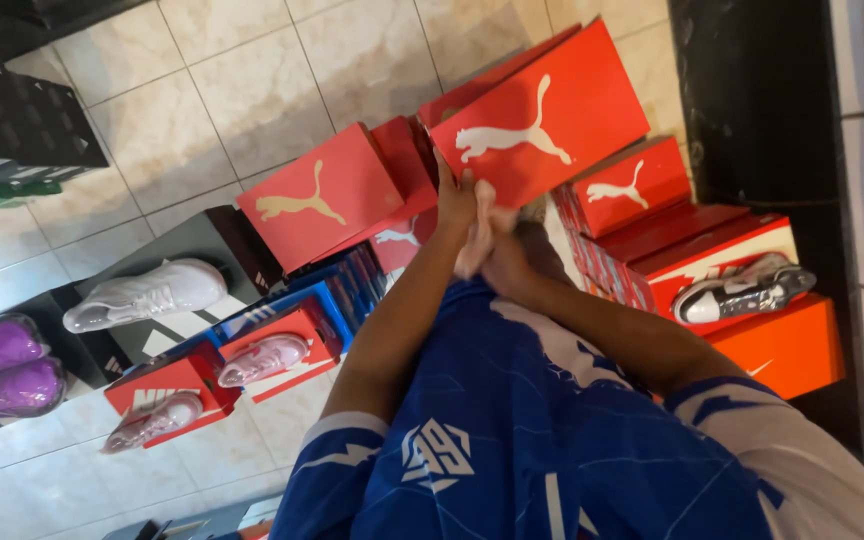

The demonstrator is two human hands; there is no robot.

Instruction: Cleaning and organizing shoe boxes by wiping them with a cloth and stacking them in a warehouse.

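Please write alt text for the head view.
Two hands, left hand and right hand, grip the edge of a red shoebox atop stacked red boxes. More boxes with shoes, including a white shoe, stand on the tile floor.

A white shoe [144,293] and purple shoes [2,368] rest on boxes.

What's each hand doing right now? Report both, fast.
Left hand: fingers pressed against the red shoe box; grip cannot be told.
Right hand: beneath the same box; grip cannot be told.
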